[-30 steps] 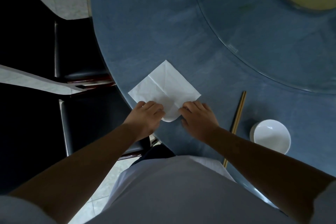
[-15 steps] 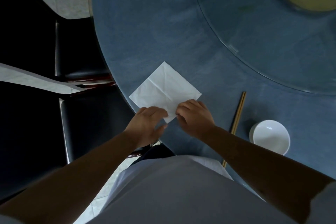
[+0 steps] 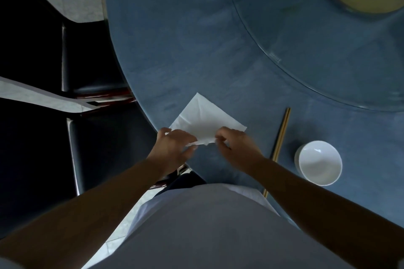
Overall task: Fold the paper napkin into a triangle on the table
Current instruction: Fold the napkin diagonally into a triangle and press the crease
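Observation:
A white paper napkin [image 3: 204,119] lies as a diamond on the blue round table [image 3: 175,50], close to the near edge. Its near corner is raised off the surface and curled. My left hand [image 3: 172,150] pinches that raised edge from the left, and my right hand [image 3: 238,148] pinches it from the right. The napkin's far corner and its right corner still rest flat on the table. My fingers hide the near tip.
A pair of wooden chopsticks [image 3: 281,135] lies right of the napkin. A white bowl [image 3: 318,162] stands further right. A glass turntable [image 3: 328,46] covers the table's far right. Black chairs [image 3: 91,133] stand left of the table edge.
Both hands went from pressing on the napkin's near corner to pinching it, and that corner has come up off the table.

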A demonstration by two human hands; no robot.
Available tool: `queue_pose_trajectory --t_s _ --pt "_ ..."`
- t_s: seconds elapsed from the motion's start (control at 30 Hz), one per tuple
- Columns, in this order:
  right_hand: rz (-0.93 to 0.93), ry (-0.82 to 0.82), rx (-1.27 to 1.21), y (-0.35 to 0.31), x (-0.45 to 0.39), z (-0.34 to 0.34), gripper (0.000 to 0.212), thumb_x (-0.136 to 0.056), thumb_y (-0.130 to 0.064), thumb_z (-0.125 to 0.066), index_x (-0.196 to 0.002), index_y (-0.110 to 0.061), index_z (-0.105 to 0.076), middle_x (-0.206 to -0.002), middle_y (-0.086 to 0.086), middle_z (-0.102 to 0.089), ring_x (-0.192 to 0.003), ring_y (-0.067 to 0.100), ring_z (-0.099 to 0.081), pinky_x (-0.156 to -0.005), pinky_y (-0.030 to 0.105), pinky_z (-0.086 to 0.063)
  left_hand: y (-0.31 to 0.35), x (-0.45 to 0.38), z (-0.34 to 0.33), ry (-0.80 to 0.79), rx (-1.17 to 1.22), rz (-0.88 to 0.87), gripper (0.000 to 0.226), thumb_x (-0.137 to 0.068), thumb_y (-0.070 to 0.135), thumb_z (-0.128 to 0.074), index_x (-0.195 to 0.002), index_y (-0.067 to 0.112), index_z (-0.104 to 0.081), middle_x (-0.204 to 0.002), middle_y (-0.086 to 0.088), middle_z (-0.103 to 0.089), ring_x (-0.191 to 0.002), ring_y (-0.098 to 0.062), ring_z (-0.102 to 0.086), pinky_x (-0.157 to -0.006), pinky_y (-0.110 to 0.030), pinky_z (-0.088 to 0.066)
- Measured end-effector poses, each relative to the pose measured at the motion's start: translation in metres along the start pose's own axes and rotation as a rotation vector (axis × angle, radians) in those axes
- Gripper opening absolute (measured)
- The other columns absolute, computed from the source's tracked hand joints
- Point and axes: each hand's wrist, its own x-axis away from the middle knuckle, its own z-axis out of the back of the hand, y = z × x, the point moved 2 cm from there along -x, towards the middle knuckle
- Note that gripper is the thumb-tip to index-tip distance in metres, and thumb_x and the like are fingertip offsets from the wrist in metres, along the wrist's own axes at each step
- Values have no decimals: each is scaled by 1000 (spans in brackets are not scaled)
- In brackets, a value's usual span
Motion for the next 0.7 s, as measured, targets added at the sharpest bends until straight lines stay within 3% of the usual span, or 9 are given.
queue_pose_trajectory --t_s 0.13,0.2,0.37,0.7 --pt "-93 98 -124 -1 -15 3 8 -91 -28 -54 -91 -22 -60 -76 -4 -62 -72 17 -55 -66 30 -45 5 -13 10 46 -9 118 27 -83 35 -55 -86 15 -72 -67 -4 -69 -61 -27 -65 -73 -40 -45" --pt "-118 118 -146 -1 -28 6 8 -90 -28 -55 -88 -22 -61 -73 -5 -61 -71 19 -57 -64 30 -44 4 -21 15 35 19 251 27 -85 35 -55 -83 13 -69 -67 -6 -67 -65 -29 -64 -72 -40 -48" --pt "-165 160 -168 0 -55 9 14 -90 -23 -58 -99 -16 -66 -90 1 -73 -82 21 -64 -69 28 -46 -1 -32 15 -16 154 519 23 -91 33 -56 -79 14 -62 -71 -2 -63 -77 -30 -60 -81 -44 -48" --pt "-259 171 -121 6 -84 6 12 -89 -26 -56 -95 -22 -65 -82 3 -71 -77 23 -63 -68 33 -51 -10 -44 13 11 72 590 22 -91 35 -53 -82 19 -64 -88 -4 -64 -89 -29 -57 -80 -44 -48"
